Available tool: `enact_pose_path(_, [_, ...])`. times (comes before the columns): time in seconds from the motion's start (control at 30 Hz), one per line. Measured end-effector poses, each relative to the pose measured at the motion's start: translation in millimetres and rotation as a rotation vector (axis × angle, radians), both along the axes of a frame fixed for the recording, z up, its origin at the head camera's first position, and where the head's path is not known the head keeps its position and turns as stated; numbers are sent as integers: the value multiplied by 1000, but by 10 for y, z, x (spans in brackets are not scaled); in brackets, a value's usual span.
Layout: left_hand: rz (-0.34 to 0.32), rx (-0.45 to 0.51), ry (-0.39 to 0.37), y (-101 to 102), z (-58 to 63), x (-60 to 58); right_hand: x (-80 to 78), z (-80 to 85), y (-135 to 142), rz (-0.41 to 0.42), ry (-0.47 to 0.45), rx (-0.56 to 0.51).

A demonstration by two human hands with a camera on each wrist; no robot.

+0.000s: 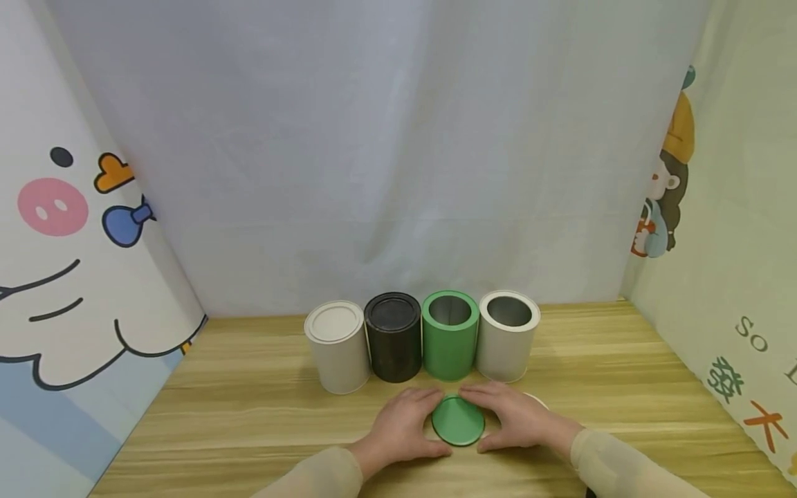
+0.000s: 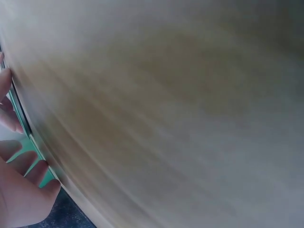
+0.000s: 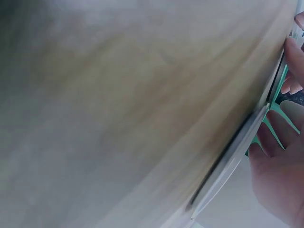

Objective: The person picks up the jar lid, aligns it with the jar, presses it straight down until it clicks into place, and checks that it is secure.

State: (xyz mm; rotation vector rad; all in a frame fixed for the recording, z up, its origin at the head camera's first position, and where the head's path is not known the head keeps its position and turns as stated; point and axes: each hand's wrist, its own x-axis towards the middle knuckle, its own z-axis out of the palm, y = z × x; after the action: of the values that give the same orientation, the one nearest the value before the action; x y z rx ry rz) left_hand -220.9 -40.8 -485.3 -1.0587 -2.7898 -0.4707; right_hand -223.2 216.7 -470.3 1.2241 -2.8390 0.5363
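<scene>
A round green lid point(image 1: 458, 420) lies face up on the table between both hands, in front of the row of cans. My left hand point(image 1: 407, 425) curves round its left side, fingers at the far rim and thumb at the near rim. My right hand point(image 1: 513, 418) mirrors it on the right side. Behind the lid stands a green can point(image 1: 450, 353) with its top uncovered. To its right is a white can point(image 1: 506, 353), also uncovered. A white lid point(image 3: 228, 164) lies beside the right hand, mostly hidden by that hand in the head view.
Left of the green can stand a black can point(image 1: 395, 349) and a second white can point(image 1: 341, 363), both with lids on. The wood-grain table point(image 1: 249, 401) is backed by a grey curtain point(image 1: 373, 152), with printed cloths on both sides.
</scene>
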Motion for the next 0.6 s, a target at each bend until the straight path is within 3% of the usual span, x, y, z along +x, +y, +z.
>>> enact_pose_path(0.33, [-42, 32, 32, 0, -5, -25, -19, 2, -33, 29, 31, -15])
enact_pose_path(0.6, [-56, 23, 15, -7, -2, -32, -33, -54, -56, 20, 55, -10])
